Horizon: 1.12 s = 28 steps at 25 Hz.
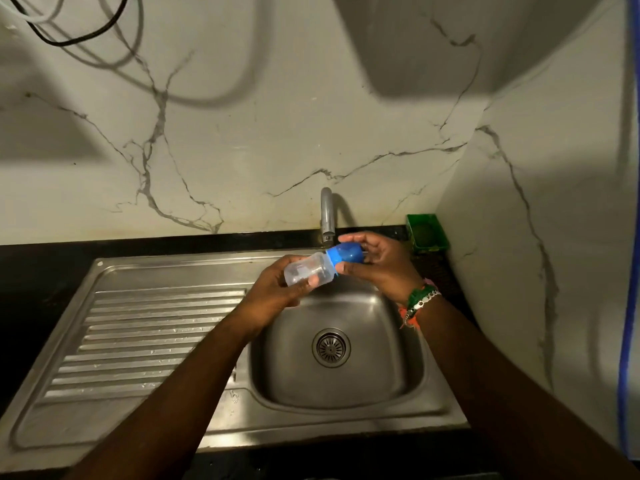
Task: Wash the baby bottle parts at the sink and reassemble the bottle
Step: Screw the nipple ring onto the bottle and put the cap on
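Note:
A clear plastic baby bottle (306,273) lies almost level above the sink basin (346,386), its blue ring and blue cap (347,254) pointing right toward the tap. My left hand (277,289) grips the clear body from below. My right hand (377,263) curls its fingers and thumb round the blue cap end. The nipple is hidden under the cap. No water runs from the steel tap (326,216) just behind the bottle.
A ribbed steel drainboard (138,337) spreads left of the basin, with a drain strainer (330,347) in the basin floor. A green tray (426,233) stands on the dark counter at the back right corner. Marble-patterned walls close in behind and at the right.

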Available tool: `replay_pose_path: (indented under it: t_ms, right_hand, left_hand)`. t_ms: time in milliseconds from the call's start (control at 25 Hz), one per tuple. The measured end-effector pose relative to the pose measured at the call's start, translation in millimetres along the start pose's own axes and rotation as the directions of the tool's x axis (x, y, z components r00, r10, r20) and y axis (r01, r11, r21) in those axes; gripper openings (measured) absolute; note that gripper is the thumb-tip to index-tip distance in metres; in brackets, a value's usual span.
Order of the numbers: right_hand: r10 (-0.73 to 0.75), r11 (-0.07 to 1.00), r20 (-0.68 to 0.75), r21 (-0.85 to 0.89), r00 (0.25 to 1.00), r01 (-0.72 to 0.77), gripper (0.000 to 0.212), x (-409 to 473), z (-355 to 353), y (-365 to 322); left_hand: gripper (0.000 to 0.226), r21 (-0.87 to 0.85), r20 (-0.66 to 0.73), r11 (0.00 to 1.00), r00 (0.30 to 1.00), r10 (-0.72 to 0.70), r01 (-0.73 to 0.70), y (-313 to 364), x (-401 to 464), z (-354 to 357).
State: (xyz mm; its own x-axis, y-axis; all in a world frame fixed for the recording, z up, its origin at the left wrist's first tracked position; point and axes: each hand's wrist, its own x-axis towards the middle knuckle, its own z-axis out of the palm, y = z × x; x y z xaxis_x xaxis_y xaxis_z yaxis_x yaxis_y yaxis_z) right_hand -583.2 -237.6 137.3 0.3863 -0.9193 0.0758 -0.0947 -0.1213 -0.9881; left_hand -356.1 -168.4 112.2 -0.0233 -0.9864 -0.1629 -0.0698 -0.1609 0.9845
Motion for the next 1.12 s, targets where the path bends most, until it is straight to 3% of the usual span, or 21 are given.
replay_pose_path:
  t_ms: [120,240,320,440,680,800,880,960,1040,1120]
  right_hand:
    - [-0.022,0.999,-0.017,0.026,1.000,0.023,0.059,4,12,-15]
    - [0.033,0.987,0.001,0.155,0.999,-0.033,0.052,0,30,-23]
    - [0.069,0.981,0.098,0.175,0.993,-0.086,0.041,-1,44,-21]
    - [0.125,0.978,0.303,0.123,0.945,-0.169,0.037,1,82,-15]
    - [0.138,0.988,0.533,-0.012,0.835,-0.155,0.039,33,236,-5]
    - [0.159,0.987,0.550,-0.083,0.820,-0.136,0.041,55,342,7]
    - [0.175,0.984,0.523,-0.120,0.834,-0.131,0.040,65,404,19]
    - [0.179,0.982,0.520,-0.148,0.835,-0.119,0.039,76,470,32]
    - [0.188,0.977,0.497,-0.185,0.847,-0.109,0.042,86,531,43]
    - [0.211,0.968,0.457,-0.221,0.864,-0.120,0.046,95,578,54]
  left_hand:
    - [0.042,0.118,-0.071,0.987,0.990,0.120,-0.111,-1,-5,-1]
    - [0.048,-0.025,-0.191,0.988,0.971,0.146,-0.153,-5,-19,-4]
    - [0.052,-0.132,-0.236,0.978,0.963,0.128,-0.162,-11,-31,-12]
    - [0.054,-0.131,-0.298,0.981,0.950,0.096,-0.141,-33,-55,-33]
    - [0.042,-0.060,-0.533,0.996,0.846,0.018,-0.060,-74,-126,-147]
    - [0.043,-0.022,-0.625,1.000,0.781,-0.006,-0.011,-100,-162,-232]
    - [0.042,0.075,-0.691,0.993,0.723,-0.014,0.091,-121,-181,-283]
    - [0.046,0.275,-0.771,0.920,0.636,0.038,0.279,-151,-202,-339]
    - [0.068,0.368,-0.817,0.760,0.576,-0.010,0.536,-186,-219,-390]
    - [0.081,0.395,-0.811,0.592,0.569,-0.135,0.703,-213,-229,-419]
